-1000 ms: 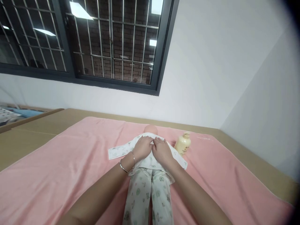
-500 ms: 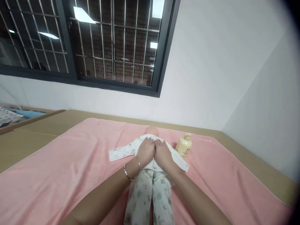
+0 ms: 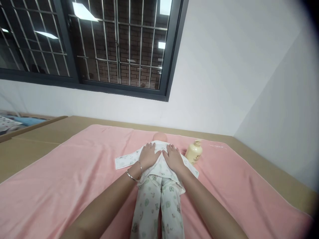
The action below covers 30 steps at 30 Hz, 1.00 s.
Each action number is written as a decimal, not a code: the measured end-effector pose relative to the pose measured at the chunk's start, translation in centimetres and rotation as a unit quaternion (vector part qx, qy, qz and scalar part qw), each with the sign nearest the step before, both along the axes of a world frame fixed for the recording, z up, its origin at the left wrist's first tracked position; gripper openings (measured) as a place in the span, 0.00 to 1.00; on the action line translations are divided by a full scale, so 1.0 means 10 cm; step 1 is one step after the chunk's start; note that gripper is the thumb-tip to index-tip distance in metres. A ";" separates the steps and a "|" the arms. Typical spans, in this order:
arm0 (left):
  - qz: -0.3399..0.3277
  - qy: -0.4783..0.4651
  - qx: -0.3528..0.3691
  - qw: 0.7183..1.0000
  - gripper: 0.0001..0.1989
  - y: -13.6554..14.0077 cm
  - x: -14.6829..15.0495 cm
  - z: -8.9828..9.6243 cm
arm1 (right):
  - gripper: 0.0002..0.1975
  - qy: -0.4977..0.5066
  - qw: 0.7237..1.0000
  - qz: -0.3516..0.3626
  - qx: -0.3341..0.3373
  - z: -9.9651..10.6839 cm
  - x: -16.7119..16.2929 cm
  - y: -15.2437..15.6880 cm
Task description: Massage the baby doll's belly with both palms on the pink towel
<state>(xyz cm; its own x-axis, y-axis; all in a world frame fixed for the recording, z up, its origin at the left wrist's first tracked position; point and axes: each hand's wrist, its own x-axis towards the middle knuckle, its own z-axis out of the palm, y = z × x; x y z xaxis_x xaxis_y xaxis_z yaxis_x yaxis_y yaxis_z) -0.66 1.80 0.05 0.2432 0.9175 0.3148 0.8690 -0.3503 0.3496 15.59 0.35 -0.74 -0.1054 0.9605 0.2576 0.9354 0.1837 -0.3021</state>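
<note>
A baby doll lies stretched out on a pink blanket [image 3: 82, 172], its round head [image 3: 159, 136] at the far end. It wears a white printed top [image 3: 160, 167] with the sleeves spread sideways, and matching printed trousers [image 3: 147, 205]. My left hand [image 3: 149, 155], with a silver bangle at the wrist, rests flat on the left side of the doll's upper body, fingers extended. On the other side my right hand [image 3: 173, 158] lies flat too, fingers pointing toward the head. The thumbs come near each other at the middle. Whether the doll faces up cannot be made out.
A pale yellow pump bottle [image 3: 193, 152] stands on the blanket by the doll's right-hand sleeve. Tan surface [image 3: 42, 136] borders the blanket. Behind rise a white wall [image 3: 211, 66] and a dark-framed barred window [image 3: 119, 49]. Folded cloths [image 3: 27, 120] lie at far left.
My hands have moved apart from the middle of the doll's top, outward to its two sides, with the fingers now spread more. The view has shifted slightly.
</note>
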 end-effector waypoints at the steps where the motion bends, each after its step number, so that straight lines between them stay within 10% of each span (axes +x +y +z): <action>1: -0.011 0.009 0.020 1.000 0.26 -0.03 0.02 0.01 | 0.29 -0.007 1.000 0.008 0.012 0.03 -0.03 -0.04; 6: -0.147 0.007 0.074 0.986 0.20 -0.08 0.09 0.03 | 0.21 0.005 0.993 0.082 0.085 0.11 -0.13 -0.16; 30: -0.045 -0.035 0.016 0.998 0.29 0.07 0.01 -0.18 | 0.29 0.083 0.995 0.039 0.034 -0.20 0.00 0.04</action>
<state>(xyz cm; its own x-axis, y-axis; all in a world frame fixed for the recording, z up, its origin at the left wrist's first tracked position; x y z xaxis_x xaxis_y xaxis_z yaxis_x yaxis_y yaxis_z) -0.58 2.46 -1.74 0.3001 0.8823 0.3626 0.8077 -0.4372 0.3955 15.58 0.76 -2.72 -0.1289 0.9310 0.3416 0.8558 0.2784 -0.4359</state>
